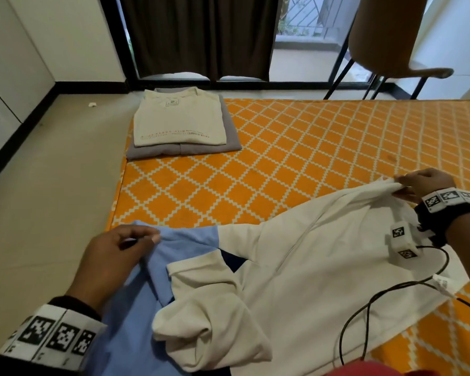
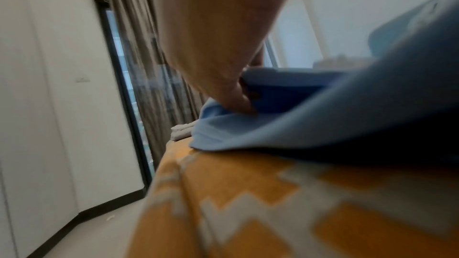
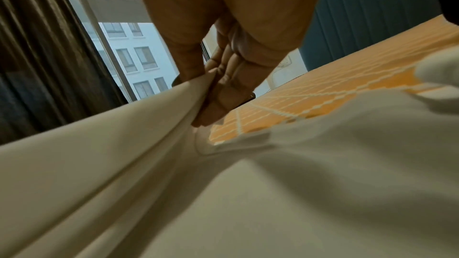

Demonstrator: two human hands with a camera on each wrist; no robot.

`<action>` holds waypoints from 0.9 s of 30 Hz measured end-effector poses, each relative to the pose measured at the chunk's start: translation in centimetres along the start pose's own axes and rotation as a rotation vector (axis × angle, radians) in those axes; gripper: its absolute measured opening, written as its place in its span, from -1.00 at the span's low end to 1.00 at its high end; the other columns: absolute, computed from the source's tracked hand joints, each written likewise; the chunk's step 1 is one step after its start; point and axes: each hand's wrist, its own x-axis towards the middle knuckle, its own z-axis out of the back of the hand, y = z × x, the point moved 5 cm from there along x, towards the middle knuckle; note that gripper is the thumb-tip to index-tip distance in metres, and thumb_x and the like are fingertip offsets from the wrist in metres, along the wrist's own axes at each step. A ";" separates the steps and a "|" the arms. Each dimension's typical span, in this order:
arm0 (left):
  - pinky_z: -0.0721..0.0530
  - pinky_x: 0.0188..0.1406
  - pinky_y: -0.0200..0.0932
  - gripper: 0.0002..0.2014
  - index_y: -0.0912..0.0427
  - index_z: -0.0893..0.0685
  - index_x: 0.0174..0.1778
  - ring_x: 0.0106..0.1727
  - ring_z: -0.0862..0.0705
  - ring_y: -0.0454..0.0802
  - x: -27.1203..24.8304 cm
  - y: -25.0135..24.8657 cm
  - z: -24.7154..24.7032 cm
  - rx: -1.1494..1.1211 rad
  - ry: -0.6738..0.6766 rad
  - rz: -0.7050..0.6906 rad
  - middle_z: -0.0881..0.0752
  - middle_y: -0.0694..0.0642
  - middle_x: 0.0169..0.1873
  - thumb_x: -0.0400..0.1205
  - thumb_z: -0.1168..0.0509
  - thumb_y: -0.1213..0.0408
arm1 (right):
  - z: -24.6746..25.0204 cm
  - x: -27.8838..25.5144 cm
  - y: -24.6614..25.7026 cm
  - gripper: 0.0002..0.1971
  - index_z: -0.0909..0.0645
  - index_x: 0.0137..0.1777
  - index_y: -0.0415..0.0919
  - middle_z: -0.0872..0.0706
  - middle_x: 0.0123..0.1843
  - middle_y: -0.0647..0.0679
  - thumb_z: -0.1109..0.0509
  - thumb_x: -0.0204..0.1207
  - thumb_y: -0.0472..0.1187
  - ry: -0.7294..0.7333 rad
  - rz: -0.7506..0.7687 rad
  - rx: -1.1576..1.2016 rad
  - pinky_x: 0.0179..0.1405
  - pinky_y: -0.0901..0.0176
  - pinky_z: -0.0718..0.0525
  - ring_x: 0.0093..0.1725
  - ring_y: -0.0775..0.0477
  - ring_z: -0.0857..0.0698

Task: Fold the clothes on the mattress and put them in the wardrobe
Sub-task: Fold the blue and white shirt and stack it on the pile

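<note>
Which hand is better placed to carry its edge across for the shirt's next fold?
Probably the right hand: it pinches the white-and-blue shirt's white edge already lifted off the mattress. The left hand pinches the blue part low, better as the anchor.

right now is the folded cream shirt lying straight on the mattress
No, the cream shirt lies on a folded grey garment, which lies on the mattress.

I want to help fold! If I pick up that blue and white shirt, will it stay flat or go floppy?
Probably floppy: the shirt sags and creases between the left hand and right hand pinching it. Likely light, since fingertips alone lift its edges.
</note>
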 end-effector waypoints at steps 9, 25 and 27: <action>-0.79 -0.28 -0.13 -0.48 0.18 -0.46 0.49 0.02 -0.74 0.03 1.2 2.5 1.9 -0.489 -0.041 0.337 -0.67 0.13 0.22 0.58 -0.37 0.44 | 1.1 1.4 -3.1 -0.82 -0.54 0.06 -0.17 -0.64 0.21 -0.33 -0.38 0.59 -0.44 -0.026 -0.029 -0.138 0.00 -0.13 -0.71 -0.05 -0.23 -0.64; -0.76 -0.01 0.14 -0.56 -0.10 -0.71 0.28 0.05 -0.80 0.12 1.1 2.8 1.1 -0.318 0.130 0.270 -0.78 0.01 0.17 0.67 -0.24 0.52 | 0.6 1.7 -0.5 -0.80 -0.70 0.09 -0.26 -0.69 0.01 -0.26 -0.30 0.55 -0.38 0.064 0.091 -0.448 -0.11 -0.10 -0.64 -0.10 -0.27 -0.58; -0.83 -0.20 0.00 -0.60 -0.06 -0.70 0.27 -0.02 -0.82 0.07 1.1 3.1 0.9 -0.336 0.145 0.299 -0.82 0.01 0.08 0.67 -0.24 0.51 | 0.7 1.9 -0.4 -0.78 -0.68 0.12 -0.31 -0.69 0.10 -0.29 -0.34 0.62 -0.18 0.087 0.092 -0.604 -0.05 -0.10 -0.57 -0.05 -0.30 -0.57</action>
